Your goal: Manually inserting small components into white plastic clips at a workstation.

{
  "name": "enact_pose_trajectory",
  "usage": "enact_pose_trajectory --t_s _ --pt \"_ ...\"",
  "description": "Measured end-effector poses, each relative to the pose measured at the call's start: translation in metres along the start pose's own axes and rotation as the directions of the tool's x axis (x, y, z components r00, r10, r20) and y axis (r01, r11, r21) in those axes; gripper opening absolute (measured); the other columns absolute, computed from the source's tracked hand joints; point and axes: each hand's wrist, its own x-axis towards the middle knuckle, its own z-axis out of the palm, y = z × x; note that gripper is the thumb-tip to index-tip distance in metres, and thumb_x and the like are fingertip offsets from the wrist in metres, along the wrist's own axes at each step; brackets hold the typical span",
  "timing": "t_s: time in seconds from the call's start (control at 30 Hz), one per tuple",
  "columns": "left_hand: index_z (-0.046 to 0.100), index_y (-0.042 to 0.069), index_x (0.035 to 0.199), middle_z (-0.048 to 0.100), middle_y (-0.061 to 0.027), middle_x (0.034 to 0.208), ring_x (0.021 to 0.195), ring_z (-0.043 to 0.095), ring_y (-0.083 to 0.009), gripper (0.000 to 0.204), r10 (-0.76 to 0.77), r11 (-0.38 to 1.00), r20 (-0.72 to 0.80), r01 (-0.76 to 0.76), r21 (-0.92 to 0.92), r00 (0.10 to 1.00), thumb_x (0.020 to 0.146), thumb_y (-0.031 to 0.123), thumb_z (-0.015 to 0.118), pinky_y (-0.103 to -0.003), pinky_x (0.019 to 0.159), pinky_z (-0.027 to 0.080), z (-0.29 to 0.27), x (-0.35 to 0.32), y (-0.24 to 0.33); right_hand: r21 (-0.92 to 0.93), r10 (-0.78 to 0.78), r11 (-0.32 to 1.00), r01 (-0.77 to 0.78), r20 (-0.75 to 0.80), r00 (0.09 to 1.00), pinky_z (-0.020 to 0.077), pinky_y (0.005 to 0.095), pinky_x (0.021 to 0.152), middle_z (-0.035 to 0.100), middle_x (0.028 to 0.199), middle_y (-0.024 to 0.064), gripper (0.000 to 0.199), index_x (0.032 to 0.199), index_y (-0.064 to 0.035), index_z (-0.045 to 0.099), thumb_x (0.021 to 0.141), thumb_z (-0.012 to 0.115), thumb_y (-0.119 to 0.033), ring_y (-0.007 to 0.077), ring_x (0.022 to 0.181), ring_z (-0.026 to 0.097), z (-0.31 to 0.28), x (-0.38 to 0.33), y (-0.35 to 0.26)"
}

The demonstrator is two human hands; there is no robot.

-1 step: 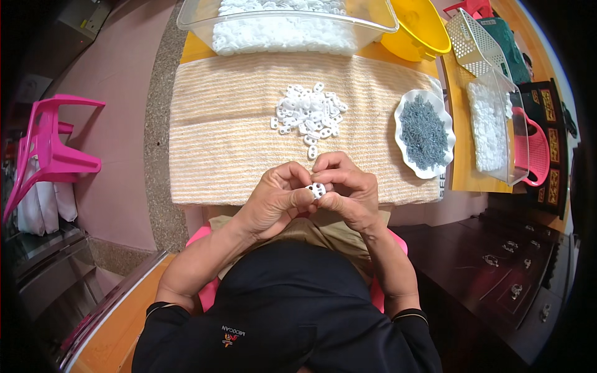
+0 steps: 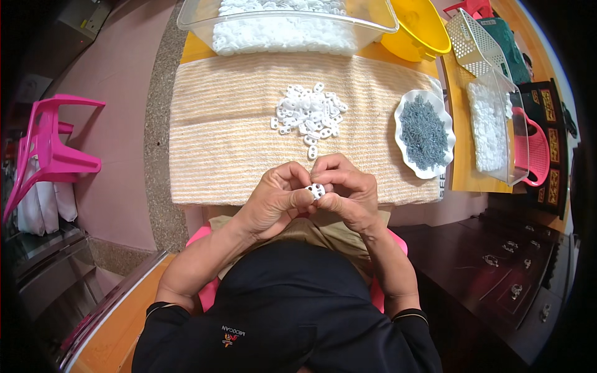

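Between the fingertips of both my hands, over the near edge of the towel, is a small white plastic piece with dark holes (image 2: 318, 191). It could be more than one piece; the fingers hide part of it. My left hand (image 2: 278, 196) pinches it from the left, thumb against its side. From the right, my right hand (image 2: 349, 191) closes on it with thumb and fingers. Just beyond lies a loose pile of white two-holed plastic pieces (image 2: 309, 112). On the right, a white scalloped dish (image 2: 402, 158) holds a heap of tiny grey-blue spring-like parts (image 2: 425, 132).
A striped towel (image 2: 217, 137) covers the table. At its far side stand a clear bin (image 2: 373, 22) of white pieces and a yellow basin (image 2: 429, 37). Farther right are a clear box (image 2: 517, 155) of white pieces and a white perforated basket (image 2: 476, 50). A pink stool (image 2: 59, 146) stands left.
My right fingers and the white piece have shifted very slightly; both hands keep their pinch. The rest looks the same.
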Motion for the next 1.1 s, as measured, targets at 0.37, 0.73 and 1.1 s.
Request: enact_pose_trajectory --t_s 0.37,0.73,1.1 --pt "0.051 0.008 0.081 0.065 -0.0088 0.086 0.072 0.062 -0.0142 0.022 0.077 0.996 0.035 -0.078 0.033 0.996 0.082 0.006 0.073 -0.024 0.061 0.052 -0.001 -0.002 -0.007 -0.141 -0.032 0.989 0.039 0.049 0.998 0.046 0.03 0.081 0.06 0.104 0.014 0.028 0.104 -0.0011 0.067 0.08 0.075 -0.013 0.0182 0.094 0.057 0.005 -0.005 -0.003" --pt "0.054 0.007 0.084 0.066 -0.0077 0.09 0.077 0.064 -0.0135 0.018 0.056 0.994 0.02 -0.057 0.094 0.998 0.085 0.012 0.071 -0.026 0.069 0.056 -0.008 0.002 -0.007 -0.304 -0.107 0.945 0.118 0.054 0.993 0.0458 0.0283 0.078 0.064 0.096 0.0112 0.019 0.098 0.0011 0.066 0.08 0.072 -0.003 0.0175 0.088 0.059 -0.004 0.0 -0.009" --pt "0.06 0.002 0.106 0.064 -0.0121 0.11 0.086 0.064 -0.013 0.017 0.12 0.973 -0.111 -0.094 0.212 0.987 0.091 0.01 0.063 -0.028 0.077 0.056 0.0 -0.004 -0.004 -0.617 -0.272 0.787 0.0 -0.347 0.897 0.05 0.0226 0.07 0.066 0.082 0.0054 0.011 0.095 0.0043 0.066 0.086 0.064 0.0 0.0104 0.075 0.062 -0.048 0.039 -0.048"
